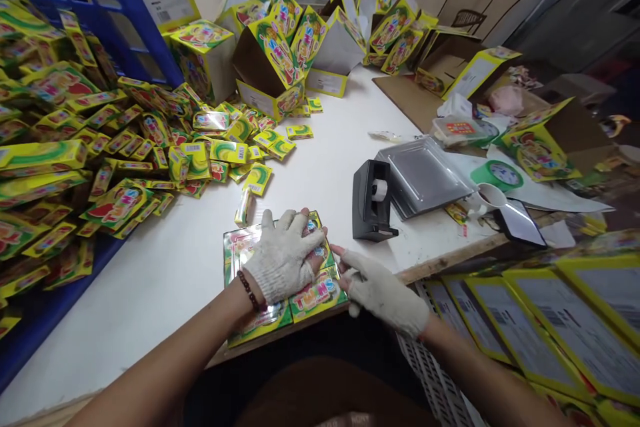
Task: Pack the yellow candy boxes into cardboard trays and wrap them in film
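Note:
A flat block of yellow-green printed boxes (313, 295) lies at the table's front edge. Its top shines as if under clear plastic, and part is hidden by my hand. My left hand (285, 253), in a white glove with bare fingertips, rests flat on the block, fingers spread. At the block's right edge is my right hand (383, 290), gloved likewise, with the forefinger stretched out and other fingers partly bent. Nothing shows in its grasp. One small box (243, 207) stands just beyond the block. To the right is a black tape dispenser (371, 203).
A blue basket (145, 33) spills a heap of small boxes (125, 147) at left. Open cartons (270, 70) stand behind. Right of the dispenser lie clear plastic trays (425, 173), green tape (497, 175), a cup (487, 199) and a phone (523, 221). Packed cartons (520, 320) sit lower right.

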Action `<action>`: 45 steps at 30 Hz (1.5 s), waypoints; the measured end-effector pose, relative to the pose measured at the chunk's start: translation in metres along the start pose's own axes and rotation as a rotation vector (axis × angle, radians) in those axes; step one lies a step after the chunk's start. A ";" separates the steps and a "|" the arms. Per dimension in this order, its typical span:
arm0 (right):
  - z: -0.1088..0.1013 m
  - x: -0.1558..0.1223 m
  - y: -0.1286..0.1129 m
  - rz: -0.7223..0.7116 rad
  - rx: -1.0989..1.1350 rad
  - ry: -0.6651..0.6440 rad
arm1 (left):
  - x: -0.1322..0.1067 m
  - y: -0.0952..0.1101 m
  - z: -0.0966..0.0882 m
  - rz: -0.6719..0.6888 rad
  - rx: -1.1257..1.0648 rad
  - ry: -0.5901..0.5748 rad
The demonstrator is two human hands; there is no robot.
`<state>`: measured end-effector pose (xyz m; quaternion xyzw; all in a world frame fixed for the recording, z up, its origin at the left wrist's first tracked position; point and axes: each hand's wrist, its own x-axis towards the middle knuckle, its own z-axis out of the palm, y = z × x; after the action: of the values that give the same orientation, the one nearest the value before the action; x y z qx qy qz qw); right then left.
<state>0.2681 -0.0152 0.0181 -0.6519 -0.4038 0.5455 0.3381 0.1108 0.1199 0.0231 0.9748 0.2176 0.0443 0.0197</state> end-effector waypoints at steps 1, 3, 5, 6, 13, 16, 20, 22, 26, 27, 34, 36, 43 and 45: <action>0.003 -0.009 0.003 0.045 0.078 0.006 | 0.001 0.002 0.000 -0.012 -0.012 -0.008; 0.008 -0.019 0.008 0.074 0.184 0.057 | 0.002 0.006 0.000 -0.012 -0.038 -0.011; 0.010 -0.023 0.011 0.067 0.238 0.094 | 0.002 0.009 0.000 0.012 -0.057 -0.006; 0.010 -0.023 0.012 0.062 0.258 0.101 | 0.001 0.010 0.000 0.019 -0.061 -0.006; 0.019 -0.023 0.030 0.062 0.344 0.116 | 0.001 0.020 -0.001 -0.070 -0.071 -0.013; 0.020 -0.027 0.035 0.107 0.233 0.101 | 0.002 0.025 0.000 -0.097 -0.085 0.010; -0.015 -0.024 0.032 0.011 -0.105 0.303 | 0.001 0.027 0.001 -0.090 -0.076 0.012; -0.045 -0.015 0.030 -0.101 -0.282 0.673 | 0.001 0.027 0.001 -0.085 -0.070 0.006; -0.085 0.011 0.036 -0.115 -0.325 1.027 | 0.002 0.026 0.000 -0.085 -0.055 0.007; -0.086 0.016 0.040 -0.083 -0.292 1.017 | 0.002 0.026 0.000 -0.085 -0.052 0.005; -0.060 0.038 0.065 -0.336 -0.323 0.944 | 0.001 0.025 -0.003 -0.077 -0.030 0.002; -0.069 0.040 0.068 -0.406 -0.349 0.913 | 0.002 0.024 -0.002 -0.078 -0.023 0.006; -0.121 0.023 0.065 -0.375 -0.264 0.555 | 0.002 0.024 0.001 -0.074 -0.016 0.010; -0.123 0.022 0.059 -0.334 -0.230 0.517 | 0.002 0.024 0.001 -0.071 -0.013 0.007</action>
<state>0.4005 -0.0213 -0.0218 -0.7276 -0.4649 0.2498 0.4384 0.1231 0.0989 0.0236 0.9662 0.2516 0.0483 0.0270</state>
